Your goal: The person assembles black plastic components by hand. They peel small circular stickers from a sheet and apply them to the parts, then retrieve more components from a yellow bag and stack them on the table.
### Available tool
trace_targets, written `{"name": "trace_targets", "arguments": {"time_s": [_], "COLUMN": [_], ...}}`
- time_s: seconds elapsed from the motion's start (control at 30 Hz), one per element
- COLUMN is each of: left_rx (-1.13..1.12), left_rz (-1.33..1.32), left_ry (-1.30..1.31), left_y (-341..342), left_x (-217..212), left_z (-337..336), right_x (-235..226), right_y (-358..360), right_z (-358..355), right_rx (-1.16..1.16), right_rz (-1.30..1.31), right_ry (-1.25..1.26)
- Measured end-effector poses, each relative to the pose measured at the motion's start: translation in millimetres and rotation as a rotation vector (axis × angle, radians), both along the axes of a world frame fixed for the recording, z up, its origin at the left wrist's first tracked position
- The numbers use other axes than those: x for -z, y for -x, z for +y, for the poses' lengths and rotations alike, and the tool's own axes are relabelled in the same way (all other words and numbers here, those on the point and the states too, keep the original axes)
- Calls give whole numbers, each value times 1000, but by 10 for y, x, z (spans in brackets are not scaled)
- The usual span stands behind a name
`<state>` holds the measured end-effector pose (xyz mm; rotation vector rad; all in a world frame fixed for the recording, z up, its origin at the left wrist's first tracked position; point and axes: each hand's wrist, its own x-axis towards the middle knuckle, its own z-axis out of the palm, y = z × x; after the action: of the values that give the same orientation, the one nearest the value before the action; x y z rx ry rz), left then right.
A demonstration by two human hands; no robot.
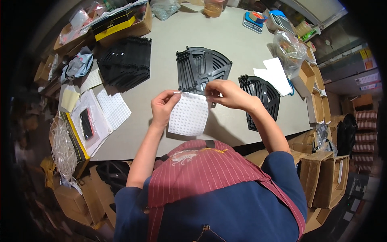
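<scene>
A white sheet of small printed labels (188, 117) hangs in front of me, its lower part tilted over the table edge. My left hand (162, 108) pinches its upper left corner between thumb and fingers. At its upper right corner is my right hand (226, 95), fingers and thumb pressed together; what they hold, if anything, is too small to make out. Just beyond the sheet lies a stack of black fan-shaped plastic parts (203, 66) with slots. A smaller stack of black slotted parts (264, 97) sits right of my right hand.
A tall stack of black parts (127, 62) stands at the left. Label sheets (113, 103) and a phone (86, 124) lie nearer. Cardboard trays (316, 92), a plastic bag (289, 46) and a scale (252, 25) line the right side. A filled cardboard box (121, 28) is at back left.
</scene>
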<state>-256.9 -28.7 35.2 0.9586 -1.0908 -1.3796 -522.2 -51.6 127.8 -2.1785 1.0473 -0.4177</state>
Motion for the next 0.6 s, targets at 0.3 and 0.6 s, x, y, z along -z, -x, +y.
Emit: {"name": "trace_targets", "arguments": {"time_s": [0.3, 0.6], "left_rx": [-8, -72], "left_rz": [48, -351], "left_ry": [-28, -207], "left_y": [-54, -217], "left_x": [172, 875], "left_z": [22, -55], "right_x": [133, 670], "right_y": [-194, 381], "right_z": [58, -1183], "right_rx": [14, 328], "right_rz": [77, 195], "right_ry": [144, 76]}}
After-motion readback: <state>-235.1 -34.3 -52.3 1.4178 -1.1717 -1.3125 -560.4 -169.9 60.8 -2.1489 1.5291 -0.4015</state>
